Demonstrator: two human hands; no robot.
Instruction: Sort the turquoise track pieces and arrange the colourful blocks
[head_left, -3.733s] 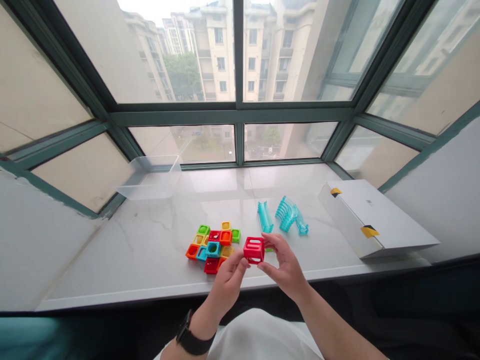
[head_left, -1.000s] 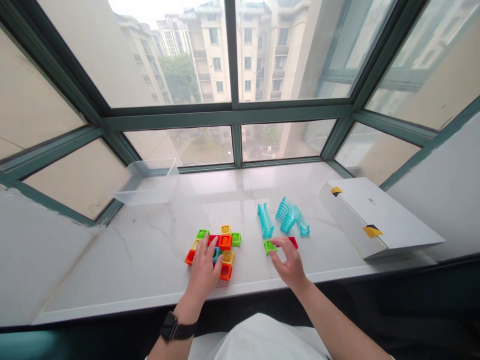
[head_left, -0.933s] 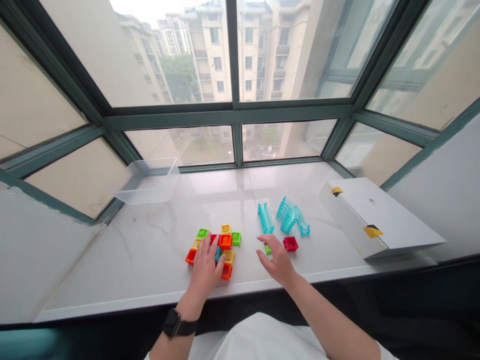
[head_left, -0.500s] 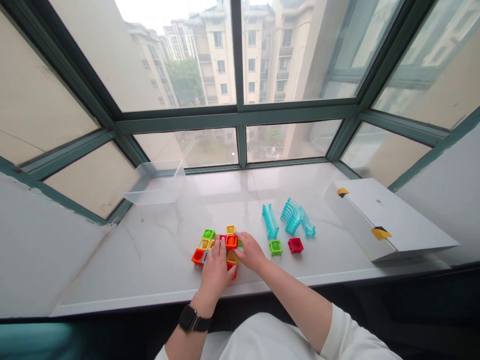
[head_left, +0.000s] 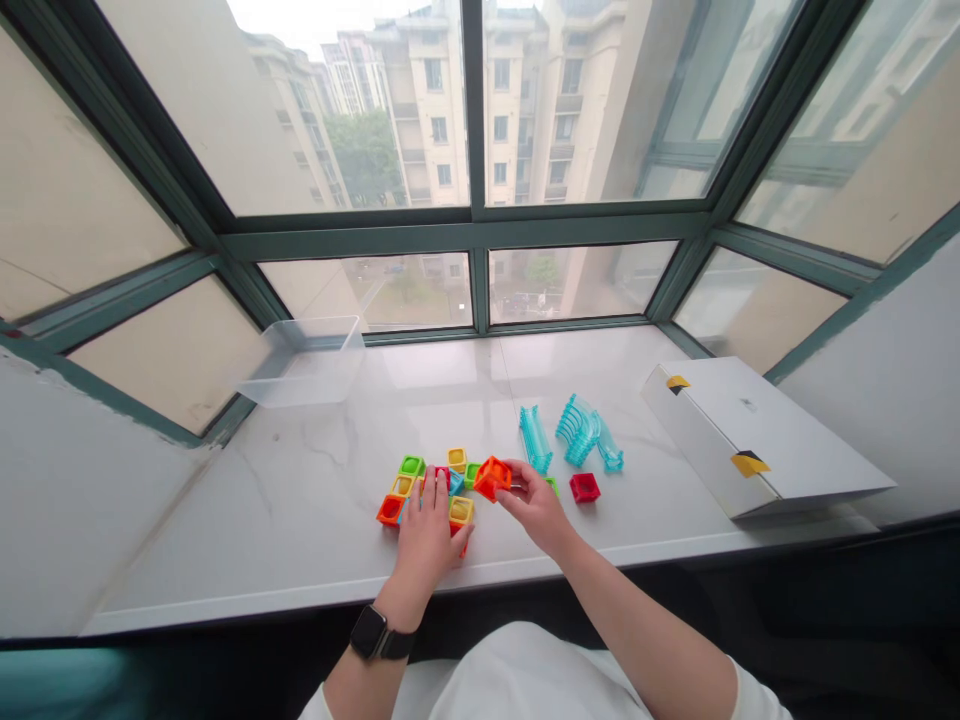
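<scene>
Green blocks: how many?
3: one green block at the cluster's back left, one left of the held orange block, one partly behind the right hand. The left hand may hide more.

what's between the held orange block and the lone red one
In the head view, the right hand and, partly hidden behind it, a green block.

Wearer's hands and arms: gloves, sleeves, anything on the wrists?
No gloves: left hand and right hand are bare. The left wrist wears a watch with a dark, round-cornered rectangular face and black band; nothing shows on the right wrist. The plain white sleeves leave the forearms bare.
</scene>
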